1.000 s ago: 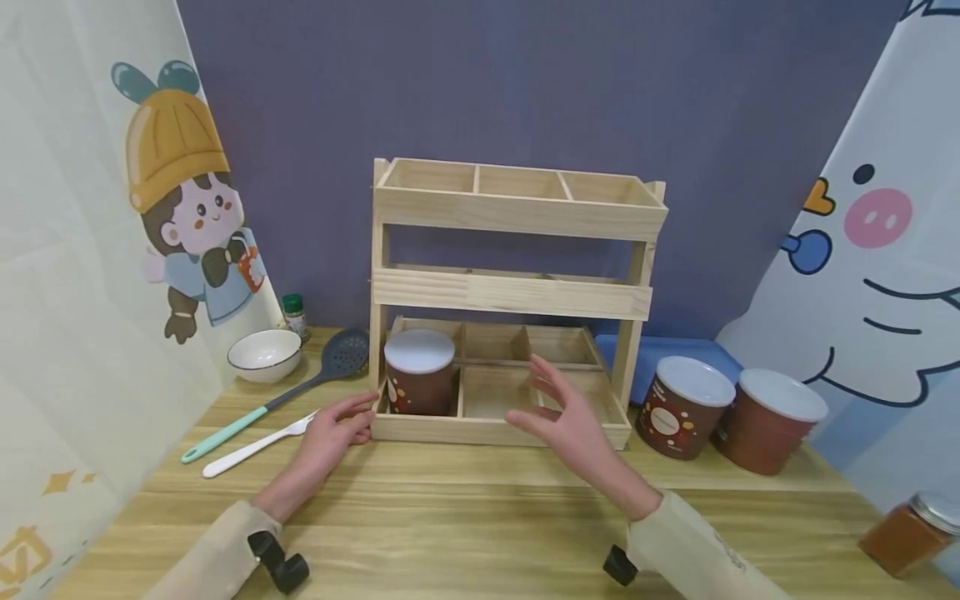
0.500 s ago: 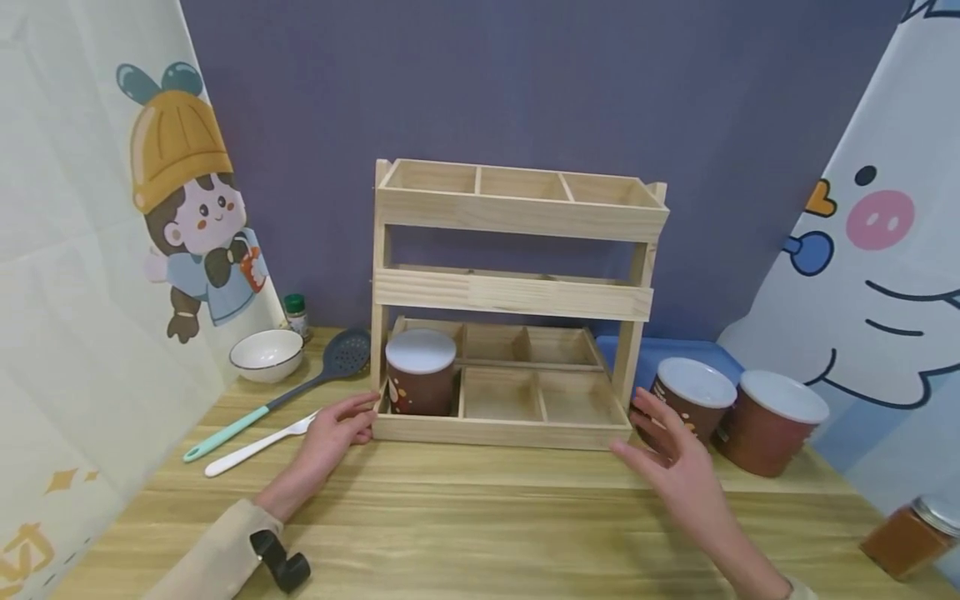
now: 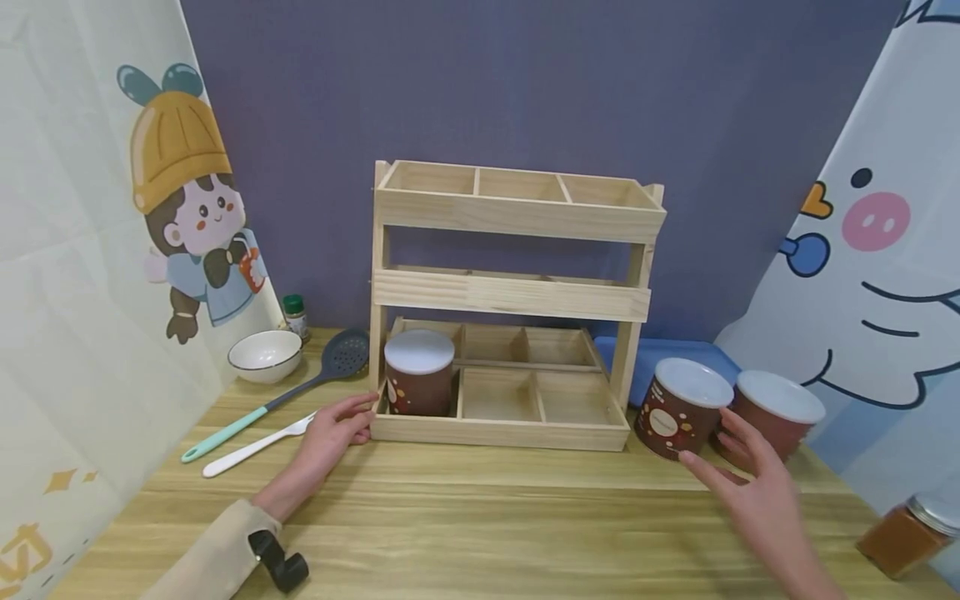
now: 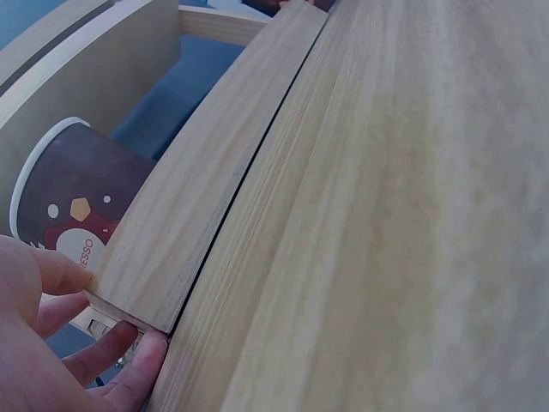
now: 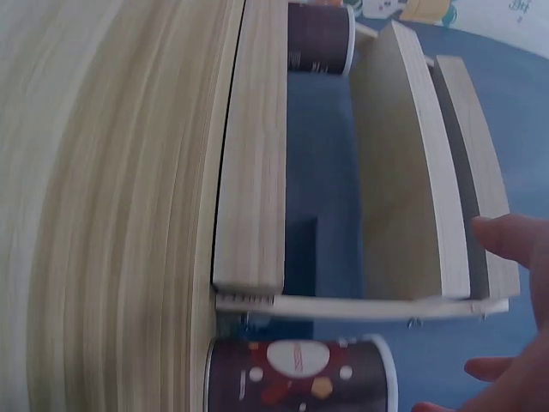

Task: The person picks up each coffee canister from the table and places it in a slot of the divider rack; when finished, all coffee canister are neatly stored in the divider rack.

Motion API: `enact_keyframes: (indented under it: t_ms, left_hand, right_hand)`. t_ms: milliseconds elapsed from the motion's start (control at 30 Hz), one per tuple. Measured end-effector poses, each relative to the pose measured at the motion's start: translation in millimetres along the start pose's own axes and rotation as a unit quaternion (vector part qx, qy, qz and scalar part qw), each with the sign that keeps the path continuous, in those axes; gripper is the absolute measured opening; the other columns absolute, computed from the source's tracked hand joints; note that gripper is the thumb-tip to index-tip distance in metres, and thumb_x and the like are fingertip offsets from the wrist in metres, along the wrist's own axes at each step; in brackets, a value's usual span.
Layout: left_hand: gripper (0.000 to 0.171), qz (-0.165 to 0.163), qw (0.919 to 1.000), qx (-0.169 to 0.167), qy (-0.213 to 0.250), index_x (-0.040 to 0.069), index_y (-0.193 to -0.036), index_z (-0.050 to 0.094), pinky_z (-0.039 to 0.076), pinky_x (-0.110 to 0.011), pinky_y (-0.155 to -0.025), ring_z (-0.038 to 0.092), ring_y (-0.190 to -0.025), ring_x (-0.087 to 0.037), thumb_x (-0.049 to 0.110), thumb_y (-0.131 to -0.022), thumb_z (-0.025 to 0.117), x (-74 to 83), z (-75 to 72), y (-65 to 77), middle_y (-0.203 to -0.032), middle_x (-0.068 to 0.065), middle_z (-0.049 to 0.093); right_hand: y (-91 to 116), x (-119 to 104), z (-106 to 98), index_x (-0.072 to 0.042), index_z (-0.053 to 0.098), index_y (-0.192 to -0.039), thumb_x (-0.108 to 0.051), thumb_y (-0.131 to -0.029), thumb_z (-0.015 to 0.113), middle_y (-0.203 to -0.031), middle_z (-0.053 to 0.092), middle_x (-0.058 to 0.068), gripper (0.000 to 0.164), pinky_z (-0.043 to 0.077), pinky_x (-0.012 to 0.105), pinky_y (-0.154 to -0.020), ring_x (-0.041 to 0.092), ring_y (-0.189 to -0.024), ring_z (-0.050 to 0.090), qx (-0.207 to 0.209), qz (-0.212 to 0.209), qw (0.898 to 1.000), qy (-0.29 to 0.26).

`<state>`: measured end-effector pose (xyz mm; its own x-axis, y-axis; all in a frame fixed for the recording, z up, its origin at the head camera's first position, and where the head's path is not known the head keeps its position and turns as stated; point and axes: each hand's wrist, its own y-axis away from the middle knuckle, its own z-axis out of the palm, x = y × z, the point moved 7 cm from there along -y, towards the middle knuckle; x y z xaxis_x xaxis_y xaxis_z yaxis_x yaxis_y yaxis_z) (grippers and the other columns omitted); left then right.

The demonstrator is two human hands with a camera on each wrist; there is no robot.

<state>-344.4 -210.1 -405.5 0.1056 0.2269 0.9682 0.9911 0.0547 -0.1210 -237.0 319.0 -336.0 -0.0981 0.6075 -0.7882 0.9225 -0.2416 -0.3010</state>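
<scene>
A three-tier wooden shelf (image 3: 512, 292) with divided trays stands on the wooden table. My left hand (image 3: 333, 432) touches its lower left front corner; the left wrist view shows the fingertips (image 4: 70, 273) against the tray's end. In the lower left compartment sits a brown canister (image 3: 420, 385) with a white lid. Right of the shelf, two more brown canisters stand side by side: a patterned canister (image 3: 663, 423) and a plainer-looking reddish-brown canister (image 3: 780, 400). With fingers spread, my right hand (image 3: 761, 492) is close in front of these two; whether it touches either is unclear.
To the left lie a slotted skimmer (image 3: 347, 354) with a mint handle and a white-handled utensil (image 3: 247, 452). Behind them are a white bowl (image 3: 264, 354) and a green-capped jar (image 3: 295, 315). A blue tray (image 3: 705, 350) lies at back right. A spice jar (image 3: 900, 537) stands at front right.
My right hand has moved right, from in front of the shelf's lower tray to the canisters. My left hand has stayed at the shelf's corner.
</scene>
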Motion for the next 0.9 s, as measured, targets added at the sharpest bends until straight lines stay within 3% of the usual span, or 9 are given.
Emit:
enact_keyframes:
  t_ms: [67, 133, 200, 267, 367, 567, 900]
  left_hand:
    - [0.043, 0.001, 1.0, 0.001, -0.001, -0.002, -0.14, 0.058, 0.061, -0.031, -0.076, 0.065, -0.082, -0.018, 0.009, -0.099, 0.062, 0.8, -0.1, 0.2, -0.12, -0.02, 0.066]
    - [0.043, 0.0, 1.0, 0.002, -0.002, -0.002, -0.14, 0.058, 0.061, -0.031, -0.077, 0.065, -0.082, -0.019, 0.009, -0.099, 0.062, 1.1, -0.1, 0.4, -0.119, -0.02, 0.067]
    - [0.042, -0.001, 1.0, 0.003, -0.002, -0.002, -0.139, 0.058, 0.061, -0.031, -0.076, 0.065, -0.082, -0.019, 0.008, -0.099, 0.062, 1.2, -0.1, 0.4, -0.118, -0.019, 0.067]
    - [0.042, -0.002, 1.0, 0.003, -0.002, -0.002, -0.139, 0.058, 0.061, -0.03, -0.076, 0.065, -0.082, -0.019, 0.008, -0.099, 0.062, 1.2, -0.1, 0.3, -0.117, -0.019, 0.067]
    - [0.042, -0.002, 1.0, 0.003, 0.0, -0.002, -0.139, 0.058, 0.061, -0.03, -0.076, 0.065, -0.082, -0.019, 0.008, -0.099, 0.062, 1.3, 0.0, 0.3, -0.116, -0.018, 0.068]
    - [0.043, -0.002, 1.0, 0.0, 0.003, -0.002, -0.14, 0.058, 0.061, -0.031, -0.076, 0.065, -0.082, -0.019, 0.008, -0.099, 0.062, 0.1, -0.1, -1.0, -0.114, -0.016, 0.068]
    - [0.043, -0.007, 1.0, 0.001, 0.006, -0.002, -0.14, 0.057, 0.06, -0.031, -0.076, 0.065, -0.083, -0.019, 0.009, -0.099, 0.063, -1.0, 0.1, -0.7, -0.115, -0.017, 0.067]
  right_hand:
    - [-4, 7, -5, -0.006, 0.019, -0.162, -0.039, -0.091, 0.076, -0.159, 0.026, 0.03, 0.096, 0.051, 0.009, -0.075, 0.055, -0.133, 0.039, 0.002, 0.017, 1.0, 0.012]
    - [-8, 13, -8, -0.007, 0.016, -0.162, -0.045, -0.091, 0.075, -0.159, 0.024, 0.031, 0.1, 0.057, 0.028, -0.087, 0.055, -0.134, 0.037, 0.0, 0.038, 0.999, 0.024]
    - [-12, 18, -11, -0.008, 0.013, -0.163, -0.051, -0.09, 0.073, -0.159, 0.024, 0.032, 0.104, 0.05, 0.054, -0.1, 0.055, -0.136, 0.034, -0.001, 0.057, 0.998, 0.037]
    - [-17, 22, -13, -0.009, 0.011, -0.163, -0.053, -0.09, 0.072, -0.158, 0.024, 0.033, 0.105, 0.033, 0.073, -0.103, 0.055, -0.138, 0.029, 0.0, 0.071, 0.997, 0.043]
    - [-24, 26, -16, -0.009, 0.012, -0.163, -0.054, -0.09, 0.072, -0.155, 0.028, 0.035, 0.105, 0.028, 0.077, -0.102, 0.056, -0.138, 0.028, 0.007, 0.071, 0.996, 0.056]
    - [-40, 29, -15, -0.008, 0.016, -0.163, -0.053, -0.09, 0.072, -0.151, 0.034, 0.036, 0.102, 0.03, 0.077, -0.1, 0.057, -0.135, 0.032, 0.016, 0.038, 0.995, 0.089]
    - [-63, 31, -6, -0.002, 0.016, -0.161, -0.053, -0.088, 0.075, -0.151, 0.033, 0.038, 0.107, 0.035, 0.074, -0.099, 0.056, -0.134, 0.036, 0.029, 0.009, 0.994, 0.107]
